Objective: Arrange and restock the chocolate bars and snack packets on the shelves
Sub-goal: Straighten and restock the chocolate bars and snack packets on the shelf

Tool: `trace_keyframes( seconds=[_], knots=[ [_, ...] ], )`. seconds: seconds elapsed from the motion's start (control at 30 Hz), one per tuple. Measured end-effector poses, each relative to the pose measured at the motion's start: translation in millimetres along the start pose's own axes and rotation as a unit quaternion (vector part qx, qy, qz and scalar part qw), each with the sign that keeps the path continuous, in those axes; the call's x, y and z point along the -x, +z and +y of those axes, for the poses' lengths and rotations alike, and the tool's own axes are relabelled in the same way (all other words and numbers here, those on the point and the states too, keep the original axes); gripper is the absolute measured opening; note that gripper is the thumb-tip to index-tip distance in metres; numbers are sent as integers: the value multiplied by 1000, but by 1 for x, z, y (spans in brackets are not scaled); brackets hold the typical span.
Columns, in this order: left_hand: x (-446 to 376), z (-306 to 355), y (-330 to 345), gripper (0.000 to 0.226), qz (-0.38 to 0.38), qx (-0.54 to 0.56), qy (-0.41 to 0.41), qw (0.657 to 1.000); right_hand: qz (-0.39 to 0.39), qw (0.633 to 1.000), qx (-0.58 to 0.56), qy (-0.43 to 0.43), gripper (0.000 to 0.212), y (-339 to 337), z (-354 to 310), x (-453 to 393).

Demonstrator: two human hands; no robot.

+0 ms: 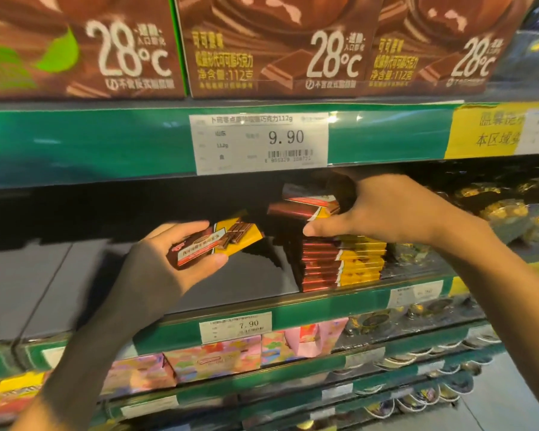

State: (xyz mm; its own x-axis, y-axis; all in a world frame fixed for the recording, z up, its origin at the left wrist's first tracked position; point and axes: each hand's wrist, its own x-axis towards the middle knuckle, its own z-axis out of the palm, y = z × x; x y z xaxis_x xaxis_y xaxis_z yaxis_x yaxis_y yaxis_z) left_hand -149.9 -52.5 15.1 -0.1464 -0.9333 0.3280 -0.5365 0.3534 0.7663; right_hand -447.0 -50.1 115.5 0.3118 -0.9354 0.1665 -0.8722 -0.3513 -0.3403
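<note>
Left hand (168, 262), at about 8 o'clock from frame centre, palm up, fingers and thumb curled round a small clutch of chocolate bars (221, 241); yellow ends pointing toward 2 o'clock, probably held in reserve as stock awaiting a place. Right hand (383, 209), at about 3 o'clock, reaching under the upper shelf edge, fingers curled over the far side of two or three loose bars (305, 203) and thumb stretched beneath them; bars tilted and not yet square with the pile. Directly below, at 5 o'clock from centre, the stack of bars (343, 262) lying flat on the middle shelf (231, 309), red ends leftward and yellow ends rightward, presumably so every label faces alike. Thumb just touching the top of the stack, apparently to seat the loose bars upon it. Bare grey shelf floor at 9 o'clock of the stack, likely the room left for further bars. Gold-wrapped sweets (511, 213) at 3 o'clock of the stack, close beside it. Price tag (259, 141) reading 9.90 at 12 o'clock, beneath large brown boxes (277, 45) marked 28°C. Pink packets (218, 359) on the shelf below, at 6 o'clock.
</note>
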Motion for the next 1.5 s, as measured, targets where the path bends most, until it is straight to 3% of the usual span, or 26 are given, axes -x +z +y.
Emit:
trace_keyframes(
  seconds=[0.1,0.2,0.27,0.33,0.43,0.6,0.7,0.77,0.83,0.87,1.03,1.13,1.5],
  knots=[
    [22,7,-9,52,41,100,-70,992,33,997,-55,-47,90,9,-30,11],
    [60,14,-20,27,89,222,-102,966,18,994,-90,-60,85,27,-59,17],
    [89,14,-26,36,106,252,-131,953,-20,986,-148,-77,76,43,-76,23],
    [123,15,-30,48,140,331,-184,915,-72,967,-227,-88,70,64,-91,26],
    [170,21,-25,31,209,439,-261,834,-152,930,-324,-86,65,95,-110,32],
    [261,3,-30,58,298,478,-351,748,-285,873,-389,-78,57,149,-153,43],
    [303,-2,-42,53,338,493,-358,717,-324,853,-402,-70,56,182,-180,54],
    [338,-6,-59,48,376,487,-351,706,-343,827,-444,-34,42,205,-209,61],
    [358,-7,-73,50,392,479,-342,707,-372,794,-482,-12,35,217,-229,69],
    [373,-11,-85,54,406,469,-344,705,-385,783,-488,-18,44,228,-245,72],
    [437,-44,-158,33,479,434,-353,676,-382,775,-504,4,29,283,-323,84],
    [464,-75,-204,33,481,437,-364,667,-372,773,-513,38,26,303,-368,87],
    [416,-207,-343,30,420,368,-360,748,-256,838,-476,82,19,373,-464,15]
  ],
)
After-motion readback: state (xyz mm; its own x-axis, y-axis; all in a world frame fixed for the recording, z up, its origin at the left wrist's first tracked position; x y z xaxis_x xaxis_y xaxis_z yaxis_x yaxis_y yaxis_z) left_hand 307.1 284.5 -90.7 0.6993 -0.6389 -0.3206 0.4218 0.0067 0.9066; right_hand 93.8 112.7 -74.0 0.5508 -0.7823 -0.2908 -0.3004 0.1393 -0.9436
